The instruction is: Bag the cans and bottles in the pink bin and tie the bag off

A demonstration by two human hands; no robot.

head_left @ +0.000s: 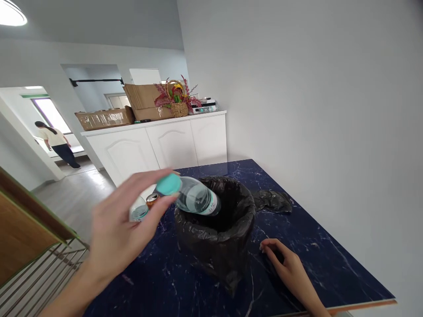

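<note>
Right edge: the worktop (317,259) runs diagonally beside the plain wall (313,123); the bag (272,201) lies near it.
Room: the worktop's dark surface separates the bin (214,240) from the right hand (286,264).
Label: small print on the bottle (198,198), too blurred to read.
Bottle: clear, teal cap, tilted, base over the bin's mouth.
Left hand (124,229): thumb and fingers pinch the capped end.
Right hand: loosely curled by the worktop's near edge; whether its fingertips meet cannot be told.
Bin: lined in wrinkled black plastic.
Can (152,199): orange-brown, beyond the left hand.
</note>
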